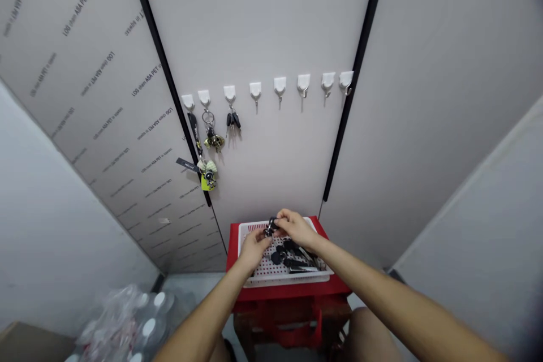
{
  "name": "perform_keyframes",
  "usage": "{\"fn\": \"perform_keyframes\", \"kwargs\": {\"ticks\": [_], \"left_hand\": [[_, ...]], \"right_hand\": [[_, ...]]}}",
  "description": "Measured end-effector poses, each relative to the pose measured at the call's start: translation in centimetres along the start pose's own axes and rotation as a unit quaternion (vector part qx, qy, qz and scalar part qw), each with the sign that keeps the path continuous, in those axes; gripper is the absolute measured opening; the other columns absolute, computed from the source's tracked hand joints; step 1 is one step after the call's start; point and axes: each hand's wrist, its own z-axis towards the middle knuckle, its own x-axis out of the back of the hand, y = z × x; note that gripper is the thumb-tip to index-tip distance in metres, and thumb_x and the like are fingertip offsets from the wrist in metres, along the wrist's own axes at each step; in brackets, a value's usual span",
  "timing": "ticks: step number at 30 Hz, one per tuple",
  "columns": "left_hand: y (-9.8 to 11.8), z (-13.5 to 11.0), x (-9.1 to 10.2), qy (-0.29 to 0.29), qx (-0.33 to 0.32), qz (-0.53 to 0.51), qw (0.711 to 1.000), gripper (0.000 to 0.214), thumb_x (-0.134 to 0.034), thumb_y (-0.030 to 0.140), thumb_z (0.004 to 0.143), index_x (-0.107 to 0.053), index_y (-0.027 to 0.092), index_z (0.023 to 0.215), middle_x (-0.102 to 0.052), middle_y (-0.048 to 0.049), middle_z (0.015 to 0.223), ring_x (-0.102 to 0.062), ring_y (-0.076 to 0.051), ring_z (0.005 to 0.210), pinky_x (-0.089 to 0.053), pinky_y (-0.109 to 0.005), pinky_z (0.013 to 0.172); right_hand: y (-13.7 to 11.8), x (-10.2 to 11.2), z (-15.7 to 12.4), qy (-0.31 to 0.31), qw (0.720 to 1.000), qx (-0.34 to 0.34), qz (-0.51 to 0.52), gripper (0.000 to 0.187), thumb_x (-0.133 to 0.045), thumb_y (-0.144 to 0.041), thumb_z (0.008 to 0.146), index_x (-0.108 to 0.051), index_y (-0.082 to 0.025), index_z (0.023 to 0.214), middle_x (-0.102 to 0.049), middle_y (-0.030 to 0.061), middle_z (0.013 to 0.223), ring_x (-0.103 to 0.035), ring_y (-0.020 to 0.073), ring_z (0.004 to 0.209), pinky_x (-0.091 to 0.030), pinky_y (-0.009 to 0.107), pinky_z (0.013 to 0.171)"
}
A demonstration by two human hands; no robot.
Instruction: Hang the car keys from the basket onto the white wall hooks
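Observation:
Both hands are closed on one small bunch of keys with a dark fob and metal parts, held over the far part of a white plastic basket. My left hand grips it from the left, and my right hand pinches its dark upper part. Finer detail of the bunch is hidden by the fingers. Below the hands, more black and metal key bunches lie in the basket. It stands on a red stool.
A row of white hooks runs along the wall. The three leftmost carry a strap with a green charm, a ringed key bunch and black keys. Plastic-wrapped bottles and a cardboard box stand at lower left.

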Motion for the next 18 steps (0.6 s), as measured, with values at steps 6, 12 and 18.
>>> {"fn": "perform_keyframes", "kwargs": {"ticks": [6,12,18], "left_hand": [[2.6,-0.3,1.4,-0.049,-0.007,0.091,0.995,0.014,-0.041,0.017,0.063,-0.053,0.012,0.067,-0.042,0.0043,0.047,-0.038,-0.006,0.046,-0.030,-0.018,0.048],[5.6,-0.2,3.1,-0.024,-0.103,0.384,0.917,0.020,-0.043,0.017,0.060,-0.056,0.017,0.075,-0.054,-0.0007,0.060,-0.046,-0.011,0.057,-0.032,-0.021,0.056],[9.3,0.6,3.6,-0.050,-0.179,0.485,0.855,0.023,-0.040,0.011,0.058,-0.060,0.016,0.068,-0.057,-0.0048,0.068,-0.049,-0.014,0.066,-0.034,-0.022,0.060]], "right_hand": [[-1.1,0.2,0.3,0.021,0.998,-0.009,0.057,0.010,-0.041,-0.023,0.063,-0.033,-0.018,0.061,-0.050,-0.0064,0.051,-0.050,0.0068,0.043,-0.035,0.018,0.043],[-0.6,0.7,0.2,0.031,0.999,0.036,0.003,0.007,-0.040,-0.019,0.062,-0.034,-0.017,0.059,-0.043,-0.0073,0.043,-0.046,0.0067,0.041,-0.030,0.017,0.041],[-1.5,0.8,0.0,0.075,0.975,0.131,-0.161,0.005,-0.043,-0.017,0.060,-0.044,-0.016,0.065,-0.050,-0.0022,0.059,-0.046,0.0093,0.056,-0.035,0.021,0.052]]}}
